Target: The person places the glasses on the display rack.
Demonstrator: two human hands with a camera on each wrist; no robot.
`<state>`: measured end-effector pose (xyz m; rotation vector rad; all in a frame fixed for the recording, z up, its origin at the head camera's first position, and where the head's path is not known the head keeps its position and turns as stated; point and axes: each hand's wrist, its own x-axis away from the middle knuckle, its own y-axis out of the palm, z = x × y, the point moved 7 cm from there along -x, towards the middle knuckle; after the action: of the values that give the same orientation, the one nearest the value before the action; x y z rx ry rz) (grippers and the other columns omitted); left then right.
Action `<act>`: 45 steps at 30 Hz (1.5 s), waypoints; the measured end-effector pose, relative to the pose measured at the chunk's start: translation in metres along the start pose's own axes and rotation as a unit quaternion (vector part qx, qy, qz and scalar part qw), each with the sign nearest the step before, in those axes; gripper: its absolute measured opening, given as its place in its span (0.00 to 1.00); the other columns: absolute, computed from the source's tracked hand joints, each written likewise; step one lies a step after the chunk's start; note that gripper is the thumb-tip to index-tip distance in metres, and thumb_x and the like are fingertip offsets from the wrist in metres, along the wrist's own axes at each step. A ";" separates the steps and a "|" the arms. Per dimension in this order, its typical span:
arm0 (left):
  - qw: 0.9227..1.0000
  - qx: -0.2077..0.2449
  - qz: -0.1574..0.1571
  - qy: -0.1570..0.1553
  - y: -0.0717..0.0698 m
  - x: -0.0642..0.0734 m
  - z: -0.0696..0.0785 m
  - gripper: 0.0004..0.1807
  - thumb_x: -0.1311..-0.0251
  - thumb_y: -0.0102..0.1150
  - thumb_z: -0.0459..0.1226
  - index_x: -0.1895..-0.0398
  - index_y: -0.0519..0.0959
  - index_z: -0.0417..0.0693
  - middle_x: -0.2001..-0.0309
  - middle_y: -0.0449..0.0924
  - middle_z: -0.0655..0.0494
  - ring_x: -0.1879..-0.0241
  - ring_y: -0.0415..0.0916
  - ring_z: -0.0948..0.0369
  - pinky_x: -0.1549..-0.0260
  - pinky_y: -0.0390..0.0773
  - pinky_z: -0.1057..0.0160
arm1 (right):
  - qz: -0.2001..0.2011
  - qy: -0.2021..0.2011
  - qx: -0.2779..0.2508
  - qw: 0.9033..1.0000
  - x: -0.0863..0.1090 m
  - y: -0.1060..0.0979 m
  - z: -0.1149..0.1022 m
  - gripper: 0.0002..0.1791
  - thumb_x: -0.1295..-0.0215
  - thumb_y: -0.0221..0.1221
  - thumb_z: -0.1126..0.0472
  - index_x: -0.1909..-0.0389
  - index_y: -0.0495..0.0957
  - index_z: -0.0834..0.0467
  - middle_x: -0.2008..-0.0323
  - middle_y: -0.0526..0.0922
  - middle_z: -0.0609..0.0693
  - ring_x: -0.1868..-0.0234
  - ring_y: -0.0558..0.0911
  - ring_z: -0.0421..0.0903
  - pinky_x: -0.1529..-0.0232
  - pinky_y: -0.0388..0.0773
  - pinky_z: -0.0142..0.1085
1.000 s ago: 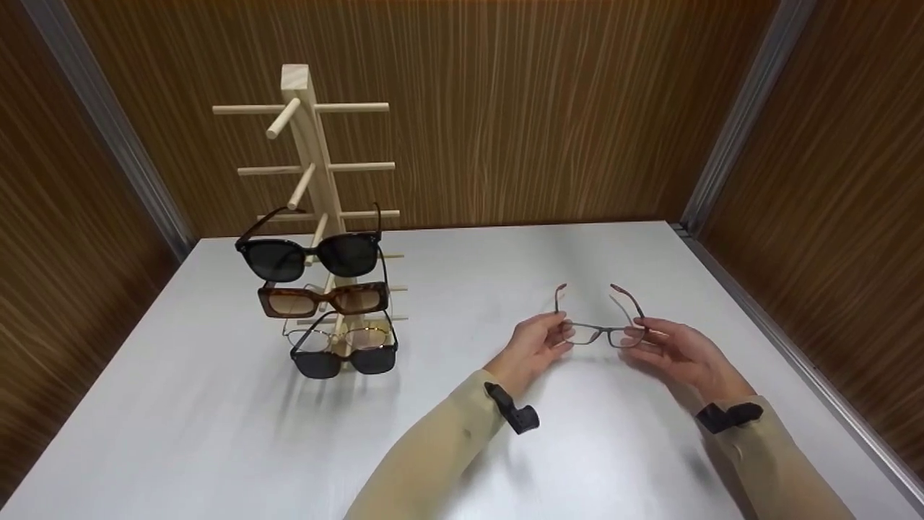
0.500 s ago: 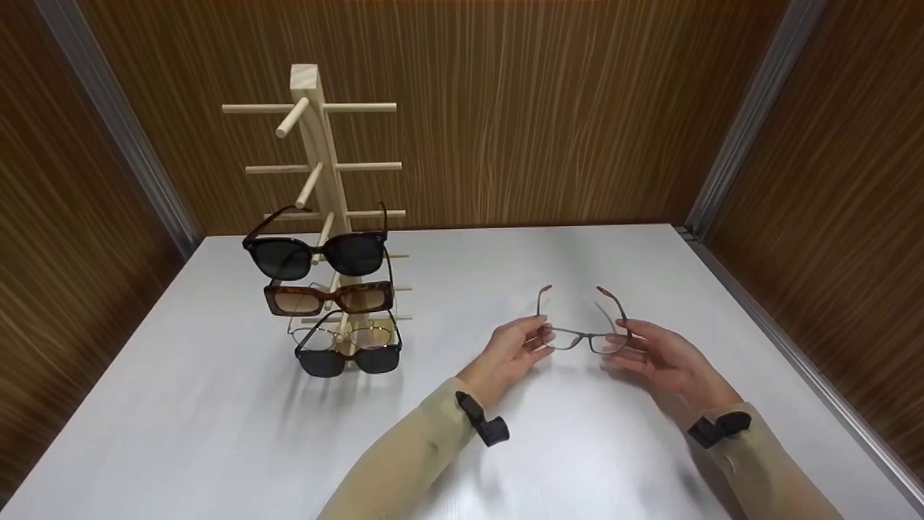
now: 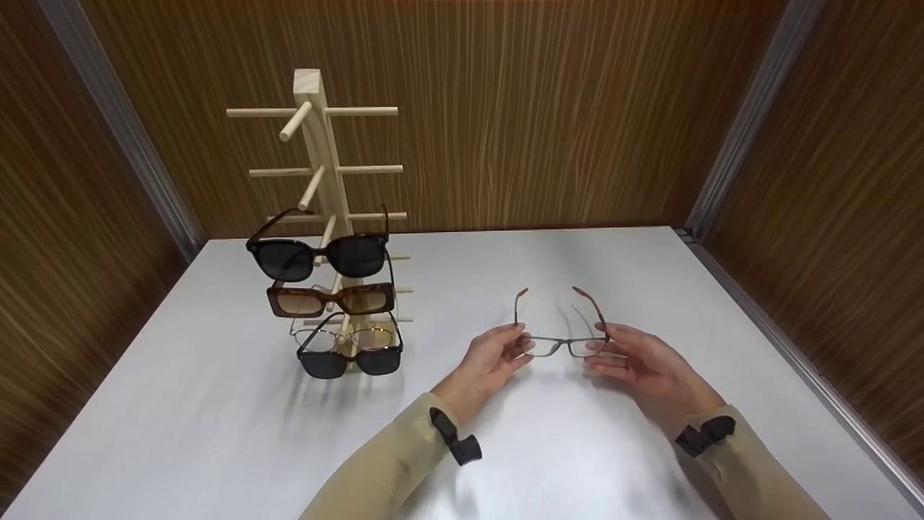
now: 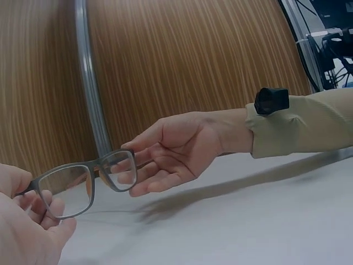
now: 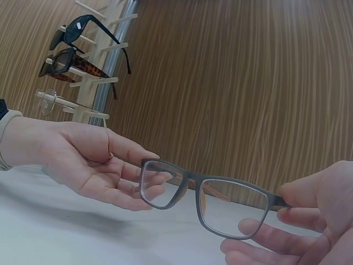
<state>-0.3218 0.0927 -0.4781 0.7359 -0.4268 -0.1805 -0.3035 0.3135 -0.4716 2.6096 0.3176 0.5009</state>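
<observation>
Between both hands is a pair of eyeglasses (image 3: 561,340) with a thin grey frame, clear lenses and reddish-brown temple tips that point away from me, unfolded. My left hand (image 3: 491,365) pinches the left hinge corner. At the opposite hinge, my right hand (image 3: 647,366) pinches with thumb and fingers, some fingertips behind the lens. In the right wrist view the eyeglasses (image 5: 231,207) hang tilted above the white table. To the left, a wooden display stand (image 3: 328,166) bears black sunglasses (image 3: 320,258), tortoiseshell sunglasses (image 3: 330,299), thin metal-framed glasses (image 3: 315,337) and lower black sunglasses (image 3: 349,362).
Pegs stick out from the stand's upper part, such as the top right peg (image 3: 361,111). Wood-grain panels (image 3: 505,108) enclose the white table (image 3: 216,433) at the back and sides. Dark equipment with cables (image 4: 333,44) shows beyond a panel.
Both hands have moved left and slightly nearer to me, carrying the eyeglasses closer to the stand. The view has shifted a little; the eyewear on the stand stays put.
</observation>
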 end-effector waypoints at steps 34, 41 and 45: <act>0.997 -0.060 -0.039 0.034 -0.012 0.087 0.054 0.13 0.38 0.56 0.31 0.53 0.72 0.34 0.61 0.78 0.46 0.59 0.78 0.55 0.47 0.71 0.51 | -0.069 -0.030 0.070 0.995 0.024 0.082 -0.004 0.14 0.31 0.52 0.60 0.48 0.73 0.59 0.58 0.81 0.60 0.57 0.81 0.59 0.57 0.79 0.42; 0.993 -0.087 -0.049 0.059 -0.005 0.108 0.068 0.15 0.38 0.56 0.32 0.52 0.71 0.32 0.60 0.79 0.44 0.58 0.78 0.54 0.50 0.74 0.53 | -0.098 -0.050 0.067 0.992 0.033 0.100 -0.012 0.12 0.30 0.50 0.62 0.49 0.73 0.59 0.59 0.82 0.59 0.57 0.82 0.58 0.59 0.80 0.40; 0.991 -0.097 -0.055 0.069 0.001 0.118 0.079 0.15 0.38 0.56 0.32 0.52 0.71 0.32 0.60 0.79 0.44 0.58 0.78 0.54 0.51 0.75 0.54 | -0.115 -0.059 0.067 0.989 0.037 0.111 -0.018 0.12 0.29 0.49 0.62 0.50 0.75 0.59 0.60 0.82 0.59 0.57 0.82 0.58 0.59 0.80 0.41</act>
<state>-0.2503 0.0086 -0.3883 0.5762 -0.2331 -0.2686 -0.2622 0.2358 -0.3929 2.6708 0.6211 0.2519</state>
